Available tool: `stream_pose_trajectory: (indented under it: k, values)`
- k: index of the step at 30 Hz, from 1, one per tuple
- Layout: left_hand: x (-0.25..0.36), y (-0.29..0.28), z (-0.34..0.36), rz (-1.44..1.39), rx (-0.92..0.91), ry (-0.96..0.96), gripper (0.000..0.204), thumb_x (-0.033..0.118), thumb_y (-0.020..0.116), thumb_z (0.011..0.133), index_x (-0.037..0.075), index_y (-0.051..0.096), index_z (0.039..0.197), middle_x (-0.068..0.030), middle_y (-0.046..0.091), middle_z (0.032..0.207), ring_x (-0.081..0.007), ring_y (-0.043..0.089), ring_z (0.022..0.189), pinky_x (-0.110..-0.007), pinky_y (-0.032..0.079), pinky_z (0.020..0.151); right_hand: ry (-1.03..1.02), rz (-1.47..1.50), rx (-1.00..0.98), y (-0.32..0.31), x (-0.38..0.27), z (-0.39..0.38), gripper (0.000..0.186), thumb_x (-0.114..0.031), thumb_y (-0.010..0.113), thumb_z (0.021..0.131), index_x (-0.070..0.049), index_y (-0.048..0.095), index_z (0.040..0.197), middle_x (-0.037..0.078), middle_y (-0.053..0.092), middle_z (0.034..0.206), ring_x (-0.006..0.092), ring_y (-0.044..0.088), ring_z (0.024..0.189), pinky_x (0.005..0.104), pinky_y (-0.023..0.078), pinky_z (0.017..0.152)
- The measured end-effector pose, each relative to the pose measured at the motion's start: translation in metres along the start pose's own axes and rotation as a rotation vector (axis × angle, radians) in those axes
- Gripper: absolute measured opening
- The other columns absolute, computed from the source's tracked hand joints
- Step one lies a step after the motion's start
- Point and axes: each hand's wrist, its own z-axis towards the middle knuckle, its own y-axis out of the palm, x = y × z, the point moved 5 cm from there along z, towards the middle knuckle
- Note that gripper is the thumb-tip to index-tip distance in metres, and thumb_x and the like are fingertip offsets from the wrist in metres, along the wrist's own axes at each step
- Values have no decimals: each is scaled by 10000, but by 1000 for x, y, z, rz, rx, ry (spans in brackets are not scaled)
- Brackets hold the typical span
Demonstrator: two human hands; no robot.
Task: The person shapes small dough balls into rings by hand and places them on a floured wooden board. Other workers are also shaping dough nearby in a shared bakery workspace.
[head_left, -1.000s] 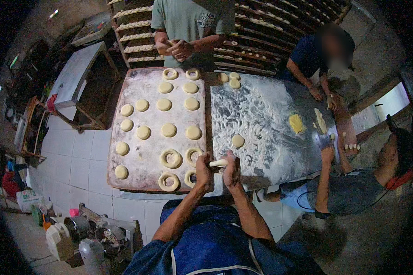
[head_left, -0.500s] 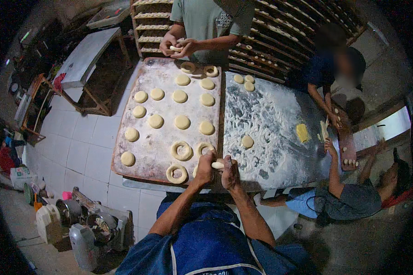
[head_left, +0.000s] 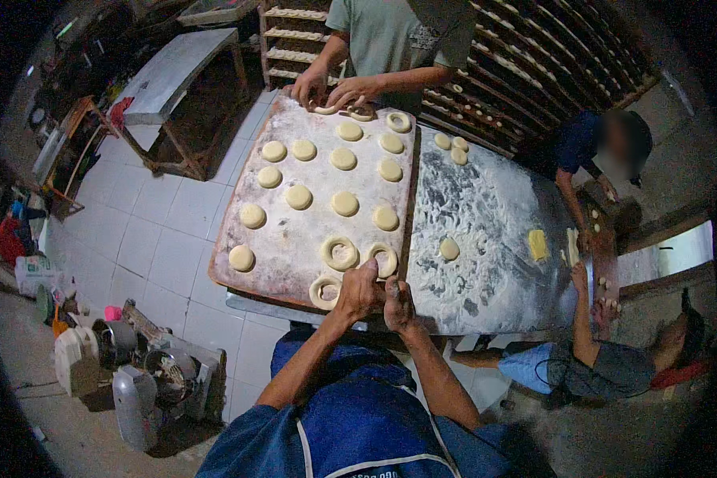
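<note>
My left hand and my right hand are close together with fingers curled, over the near edge of a floured board; what lies between them is hidden. Dough rings sit just beyond and left of my fingers, one right by my left fingertips. Several round, flat dough discs are spread over the board. To its right, a lone disc rests on the flour-covered metal surface.
A co-worker's hands work dough at the board's far edge. Two more people work at the right, near yellow fat. Behind are racks of dough. Left are a metal table and, on the floor, machines.
The dough piece earlier visible between my hands is now out of sight. The far co-worker's hands have come down to the board. The view has shifted, moving the board rightward in the picture.
</note>
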Motion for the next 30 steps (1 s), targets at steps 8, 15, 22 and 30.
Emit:
stream_pose_trajectory:
  k: [8,15,22,30]
  values:
    - [7,-36,-16,111,118,95,294,247,379,925,58,427,706,-39,374,572,-167,399,535,-340,350,526,-41,0,-5,38,-2,1,623,-499,324,927,26,596,733,158,568,588,302,592,628,440,420,619]
    - [-26,-67,-26,-301,172,0,299,249,451,870,25,402,677,-85,373,563,-202,383,536,-359,346,513,-228,-16,79,62,-69,-11,543,-440,367,907,19,561,693,203,529,571,351,543,541,464,363,531]
    - [-60,-89,-43,-1104,222,-219,389,313,325,938,27,399,686,-71,354,557,-209,396,532,-337,334,540,-312,-49,18,94,-81,-12,478,-334,387,921,33,473,626,193,479,523,364,496,475,445,323,475]
    - [-53,-110,-51,-1303,416,-353,296,269,383,897,31,401,721,-160,424,587,-296,463,543,-384,354,522,-423,-12,11,116,-76,-14,325,-232,412,898,10,560,738,153,508,594,303,508,536,421,396,534]
